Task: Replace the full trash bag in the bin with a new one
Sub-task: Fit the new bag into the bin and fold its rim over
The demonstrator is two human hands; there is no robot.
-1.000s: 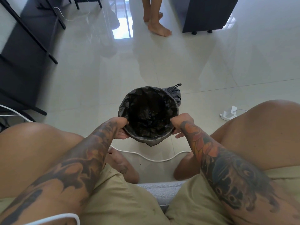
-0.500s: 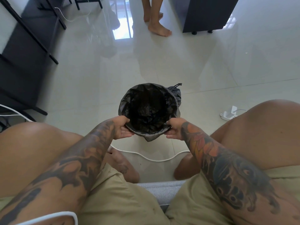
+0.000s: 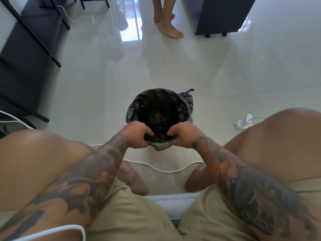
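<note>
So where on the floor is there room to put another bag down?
Bare tiles lie beyond the bin, up to the standing person's feet, and right toward the power strip. Near the seat it's crowded: both hands and a white cable.

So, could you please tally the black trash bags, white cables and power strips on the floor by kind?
Black trash bags: 2, the bag lining the bin and the tied bag behind it.
White cables: 3, near cable, left cable, far cable.
Power strips: 1, white power strip.
Total: 6.
</note>
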